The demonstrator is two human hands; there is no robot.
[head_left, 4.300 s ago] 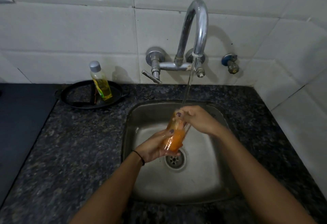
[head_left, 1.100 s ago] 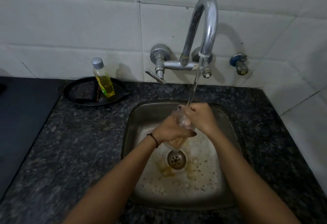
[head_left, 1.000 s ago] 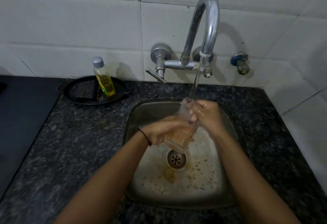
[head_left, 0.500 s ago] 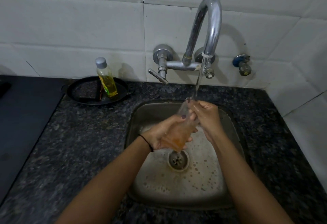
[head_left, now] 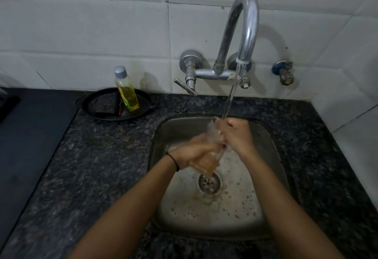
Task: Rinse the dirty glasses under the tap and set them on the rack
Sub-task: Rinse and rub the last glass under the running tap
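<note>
- From the head view, we look down on a square steel sink (head_left: 169, 127) with rounded corners, sunk into a speckled dark granite counter (head_left: 98, 156); its dull floor is dotted with foam bubbles and a brownish stain around the round perforated drain (head_left: 209, 183).
- We hold one clear glass (head_left: 206, 161) tilted over the sink, its base low and near us just above the drain, its rim raised toward the tap; the lower part shows an orange-brown tint, the upper part is blurred and nearly see-through.
- Our left hand (head_left: 192, 152) wraps the lower body of the glass, fingers curled tight around it; a thin dark band (head_left: 173, 159) circles that wrist.
- Our right hand (head_left: 235, 134) is closed at the rim end of the glass, fingers bent together against it; we cannot tell whether any finger reaches inside.
- A chrome gooseneck tap (head_left: 247, 23), smooth and shiny, arches from the white tiled wall (head_left: 102, 33); a thin stream of water (head_left: 231, 95) falls from its spout onto the rim and our right knuckles.
- Left of the tap, a slim clear plastic bottle (head_left: 126, 93) of yellow liquid with a grey cap stands upright in a shallow black oval tray (head_left: 94, 111) on the counter.
- A small blue-capped valve (head_left: 283, 72) juts from the tiles to the right.
- A flat matte dark surface (head_left: 26, 136) borders the granite on the left.
</note>
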